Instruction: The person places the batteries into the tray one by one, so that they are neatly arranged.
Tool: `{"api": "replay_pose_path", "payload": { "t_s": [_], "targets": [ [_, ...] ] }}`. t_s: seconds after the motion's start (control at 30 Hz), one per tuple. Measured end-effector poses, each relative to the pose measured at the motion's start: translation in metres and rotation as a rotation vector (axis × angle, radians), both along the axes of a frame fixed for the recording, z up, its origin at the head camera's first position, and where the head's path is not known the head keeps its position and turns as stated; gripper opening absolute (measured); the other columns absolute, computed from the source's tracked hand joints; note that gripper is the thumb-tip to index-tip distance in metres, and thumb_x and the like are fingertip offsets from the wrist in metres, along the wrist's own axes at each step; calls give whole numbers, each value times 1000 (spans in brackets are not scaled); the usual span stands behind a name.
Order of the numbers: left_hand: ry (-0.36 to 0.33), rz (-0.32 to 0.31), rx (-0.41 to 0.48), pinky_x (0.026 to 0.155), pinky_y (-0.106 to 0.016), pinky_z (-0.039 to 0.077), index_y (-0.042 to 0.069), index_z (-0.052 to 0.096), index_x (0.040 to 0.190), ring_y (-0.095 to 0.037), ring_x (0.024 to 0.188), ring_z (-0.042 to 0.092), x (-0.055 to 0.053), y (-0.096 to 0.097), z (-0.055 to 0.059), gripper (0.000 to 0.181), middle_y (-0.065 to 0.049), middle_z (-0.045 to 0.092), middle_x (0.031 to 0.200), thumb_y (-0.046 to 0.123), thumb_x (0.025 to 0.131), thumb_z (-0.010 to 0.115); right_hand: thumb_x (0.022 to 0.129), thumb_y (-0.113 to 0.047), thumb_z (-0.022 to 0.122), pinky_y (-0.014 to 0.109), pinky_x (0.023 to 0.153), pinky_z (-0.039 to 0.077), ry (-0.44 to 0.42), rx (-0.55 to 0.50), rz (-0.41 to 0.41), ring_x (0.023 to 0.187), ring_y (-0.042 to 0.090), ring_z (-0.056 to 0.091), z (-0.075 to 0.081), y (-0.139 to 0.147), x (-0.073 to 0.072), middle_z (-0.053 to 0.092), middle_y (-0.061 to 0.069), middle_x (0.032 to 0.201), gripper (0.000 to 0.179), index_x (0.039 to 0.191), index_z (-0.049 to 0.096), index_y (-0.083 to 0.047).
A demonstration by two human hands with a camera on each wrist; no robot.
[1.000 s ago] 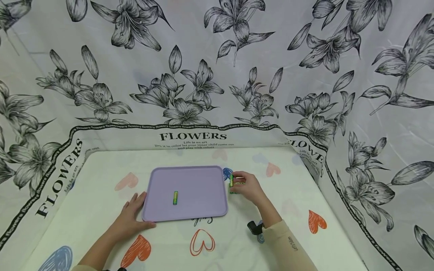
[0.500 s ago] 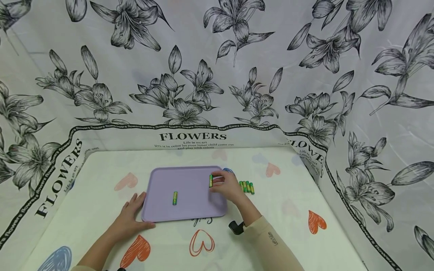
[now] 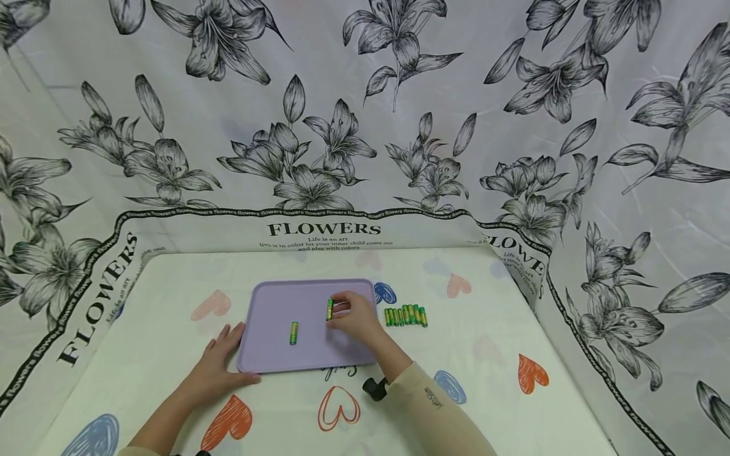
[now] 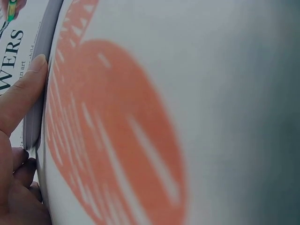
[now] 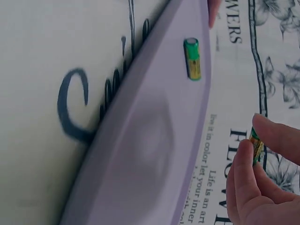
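My right hand (image 3: 358, 318) pinches a green and yellow battery (image 3: 329, 310) between thumb and fingers, over the right part of a purple tray (image 3: 268, 297). In the right wrist view the pinched battery (image 5: 256, 146) shows between thumb and fingertips, above the tray's level. A second battery (image 3: 293, 333) lies on the tray left of its middle. At the tray's front left corner rests my left hand (image 3: 220, 361), fingers spread along the left side and thumb at the front edge. The left wrist view shows a finger (image 4: 23, 96) touching the tray's side.
Several more batteries (image 3: 405, 315) stand in a close row on the cloth, right of the tray. The white tablecloth (image 3: 485, 405) carries printed hearts. A flower-printed curtain (image 3: 331, 145) encloses the table at the back and sides.
My right hand has carried the battery leftward from the row to over the tray, uncovering the other batteries. The left hand and the battery lying on the tray stay put.
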State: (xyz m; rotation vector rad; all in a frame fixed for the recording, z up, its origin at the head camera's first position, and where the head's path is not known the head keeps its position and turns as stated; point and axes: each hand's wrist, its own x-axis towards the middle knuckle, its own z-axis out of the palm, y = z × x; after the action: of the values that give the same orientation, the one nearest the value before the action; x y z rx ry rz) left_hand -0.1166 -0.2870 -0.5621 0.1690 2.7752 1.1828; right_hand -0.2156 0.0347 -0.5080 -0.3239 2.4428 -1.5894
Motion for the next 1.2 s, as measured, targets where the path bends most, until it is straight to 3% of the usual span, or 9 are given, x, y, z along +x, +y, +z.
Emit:
{"api": "replay_pose_path", "payload": {
  "t_s": [0.27, 0.67, 0.93, 1.2],
  "targets": [
    [21, -10, 14, 121, -71, -1, 3, 20, 160, -54, 151, 2, -3, 0, 1, 124, -29, 14, 165, 50, 68, 89, 74, 1, 86, 24, 78, 61, -25, -8, -7, 88, 11, 70, -9, -24, 4, 71, 5, 106, 56, 126, 65, -4],
    [26, -21, 11, 121, -70, -2, 2, 21, 160, -54, 151, 4, -1, -1, -3, 124, -30, 16, 164, 49, 68, 89, 69, 1, 89, 18, 72, 56, -28, 82, 16, 79, 3, 63, -36, -52, 11, 69, -3, 92, 53, 118, 68, -5],
    [14, -6, -6, 115, -78, 5, 6, 19, 161, -60, 148, 2, 0, -1, 1, 124, -30, 12, 165, 50, 68, 89, 70, 1, 89, 15, 72, 54, 20, 142, 44, 78, 0, 60, -40, -61, 12, 67, -1, 93, 54, 120, 68, -3],
    [14, -10, 6, 118, -74, 2, 6, 20, 161, -57, 150, 3, 0, 0, -1, 123, -30, 13, 165, 49, 68, 89, 69, -2, 91, 17, 76, 52, 39, 253, 37, 83, 2, 54, -41, -68, 14, 62, -6, 93, 54, 118, 70, -6]
  ]
}}
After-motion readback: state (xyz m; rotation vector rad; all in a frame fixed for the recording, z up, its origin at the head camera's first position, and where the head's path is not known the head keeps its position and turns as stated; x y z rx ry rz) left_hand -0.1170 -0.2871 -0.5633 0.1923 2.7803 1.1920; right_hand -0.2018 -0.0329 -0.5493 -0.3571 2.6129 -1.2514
